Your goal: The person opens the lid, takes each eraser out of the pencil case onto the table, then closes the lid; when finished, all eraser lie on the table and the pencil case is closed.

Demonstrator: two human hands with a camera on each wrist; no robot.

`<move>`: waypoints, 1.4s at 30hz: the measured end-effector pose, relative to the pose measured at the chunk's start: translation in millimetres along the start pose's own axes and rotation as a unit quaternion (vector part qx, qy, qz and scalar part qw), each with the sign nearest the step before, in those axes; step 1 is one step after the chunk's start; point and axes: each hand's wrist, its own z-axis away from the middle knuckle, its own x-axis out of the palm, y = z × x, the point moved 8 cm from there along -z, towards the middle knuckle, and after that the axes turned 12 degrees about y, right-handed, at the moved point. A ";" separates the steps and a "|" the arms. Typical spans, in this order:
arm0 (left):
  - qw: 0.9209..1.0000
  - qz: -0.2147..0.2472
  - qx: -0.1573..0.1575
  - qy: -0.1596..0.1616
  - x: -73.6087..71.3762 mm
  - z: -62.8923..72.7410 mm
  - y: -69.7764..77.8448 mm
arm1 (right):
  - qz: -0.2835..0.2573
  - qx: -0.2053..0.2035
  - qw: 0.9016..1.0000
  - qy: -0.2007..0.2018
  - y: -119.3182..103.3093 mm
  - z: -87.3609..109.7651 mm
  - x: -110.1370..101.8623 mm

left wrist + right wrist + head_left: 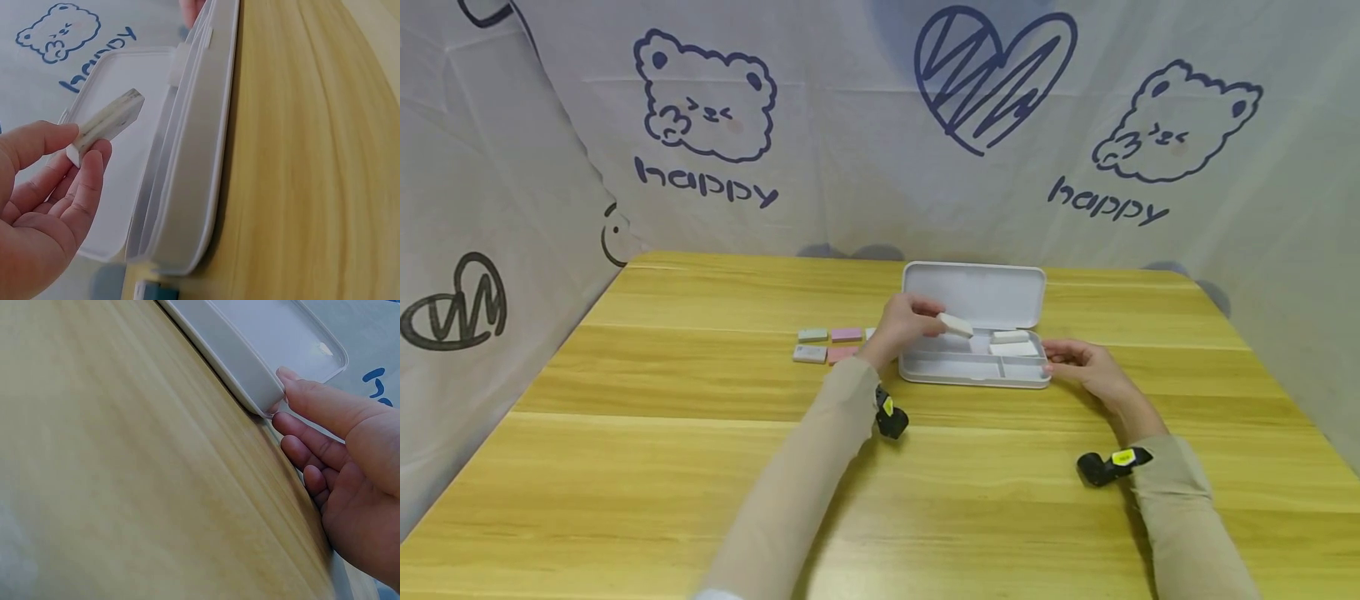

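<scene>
Your left hand pinches the whitish block between thumb and fingers, raised over the white case, toward its left end. The block juts from your grip toward the case's right end, its long axis aslant to the case's length; two pale blocks lie inside, nearer that end. Your right hand, farther from the block, holds the case's right end, thumb at the rim, fingers curled outside.
</scene>
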 end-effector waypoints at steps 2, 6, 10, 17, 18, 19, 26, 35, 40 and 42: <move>1.000 -0.003 -0.001 0.002 -4.8 -0.1 -1.5 | -0.001 -0.001 1.000 0.001 -0.2 -0.5 0.1; 1.000 -0.008 0.004 0.008 -14.4 0.1 -3.0 | 0.001 -0.002 1.000 0.000 -1.2 -0.5 0.2; 1.000 0.006 0.007 0.007 -23.8 2.2 -3.6 | 0.007 0.001 1.000 -0.003 -1.9 -0.1 0.3; 1.000 0.021 0.002 0.010 -41.9 6.4 -7.6 | 0.010 0.001 1.000 -0.004 -2.4 0.1 0.3; 1.000 0.024 0.001 0.011 -44.4 7.0 -8.6 | 0.009 0.002 1.000 -0.002 -1.9 -0.1 0.1; 1.000 0.025 0.001 0.013 -47.0 7.7 -9.4 | 0.008 0.003 1.000 -0.001 -1.3 -0.3 -0.2; 1.000 0.017 -0.008 0.025 -63.6 13.1 -14.7 | 0.003 0.006 1.000 0.001 -0.7 -0.2 -0.5; 0.998 -0.022 -0.057 0.019 -82.0 22.5 -25.0 | 0.007 -0.003 1.000 0.000 0.8 -0.6 -0.5; 0.998 -0.027 -0.057 0.012 -87.9 26.8 -28.4 | 0.009 -0.007 1.000 -0.001 -1.1 -0.1 -0.3; 0.998 -0.020 -0.058 0.008 -89.1 28.7 -29.5 | 0.009 -0.006 1.000 -0.002 -1.8 0.2 -0.1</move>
